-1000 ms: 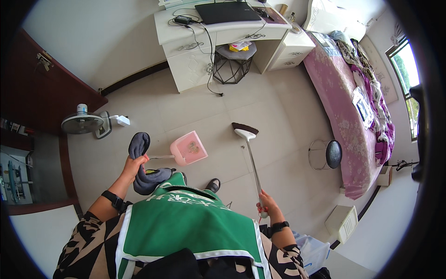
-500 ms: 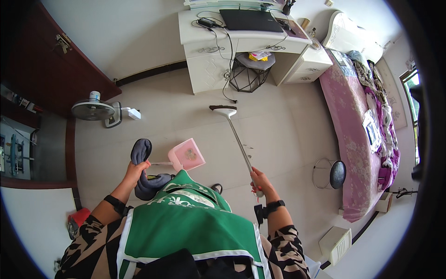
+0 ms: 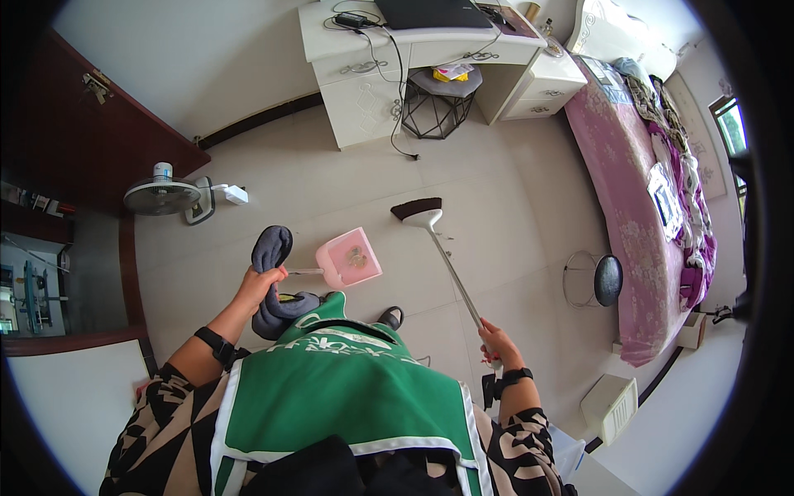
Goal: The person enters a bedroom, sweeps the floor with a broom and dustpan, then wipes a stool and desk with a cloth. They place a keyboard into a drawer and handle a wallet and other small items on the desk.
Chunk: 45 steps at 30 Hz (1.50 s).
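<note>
My left hand (image 3: 261, 283) is closed around the thin handle of a pink dustpan (image 3: 329, 271) and a dark grey, padded, curved thing (image 3: 272, 247) that looks like a neck pillow. The dustpan lies at floor level with a small clump of debris (image 3: 356, 257) in it. My right hand (image 3: 501, 342) grips the grey stick of a broom (image 3: 454, 273) near its upper end. The broom's dark bristles (image 3: 416, 208) are to the right of and beyond the dustpan, apart from it. Small dark bits (image 3: 447, 238) lie on the floor beside the broom head.
A fan (image 3: 169, 196) stands at the left by a brown door (image 3: 91, 116). Ahead is a white desk (image 3: 356, 70) with a stool (image 3: 440, 106) beneath and a cable hanging down. A bed (image 3: 616, 190) and another stool (image 3: 608, 281) are at the right.
The broom head has swung right, its bristles now showing wider, and my right hand has moved right and down. The dustpan and left hand have shifted slightly right as the view moved.
</note>
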Available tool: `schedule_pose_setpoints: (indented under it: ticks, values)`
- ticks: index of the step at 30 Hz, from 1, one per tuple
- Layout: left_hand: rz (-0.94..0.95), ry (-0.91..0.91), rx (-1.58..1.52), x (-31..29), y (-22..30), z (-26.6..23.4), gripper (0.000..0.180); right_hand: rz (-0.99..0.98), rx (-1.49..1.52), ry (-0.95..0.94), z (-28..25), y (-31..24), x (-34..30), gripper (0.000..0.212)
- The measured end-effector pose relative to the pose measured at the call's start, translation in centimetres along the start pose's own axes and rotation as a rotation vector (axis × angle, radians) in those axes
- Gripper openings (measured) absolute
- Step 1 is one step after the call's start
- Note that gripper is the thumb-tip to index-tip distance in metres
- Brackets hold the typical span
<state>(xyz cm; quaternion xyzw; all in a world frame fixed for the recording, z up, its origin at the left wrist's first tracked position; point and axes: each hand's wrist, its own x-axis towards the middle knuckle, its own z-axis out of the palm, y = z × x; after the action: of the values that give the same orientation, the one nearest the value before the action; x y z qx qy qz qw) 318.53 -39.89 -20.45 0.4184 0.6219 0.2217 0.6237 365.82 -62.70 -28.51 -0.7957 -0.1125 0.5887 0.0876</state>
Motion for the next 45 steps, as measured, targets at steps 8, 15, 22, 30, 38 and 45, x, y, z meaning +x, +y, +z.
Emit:
schedule_pose_setpoints:
  ticks: [8,15,22,30,38,45]
  values:
    - [0.023,-0.166,0.152,4.6,1.7,4.0,0.011,0.098,0.166,0.084,1.3,7.9,-9.2,0.05]
    - [0.033,-0.254,0.278,8.5,2.0,8.3,0.012,0.054,0.583,-0.002,3.5,7.4,-13.2,0.049]
    - [0.038,-0.192,0.437,10.5,2.1,11.7,0.019,0.04,0.729,0.08,5.9,3.2,-6.6,0.051]
    - [0.091,-0.173,0.512,12.8,1.9,13.4,0.029,0.159,0.734,-0.176,12.2,1.6,-10.1,0.05]
    - [0.043,-0.229,0.556,12.8,2.9,13.2,0.038,0.069,0.886,-0.209,11.2,2.7,-17.8,0.044]
    - [-0.068,-0.425,0.405,12.7,3.4,12.7,0.024,0.104,0.827,-0.249,12.3,0.7,-15.7,0.048]
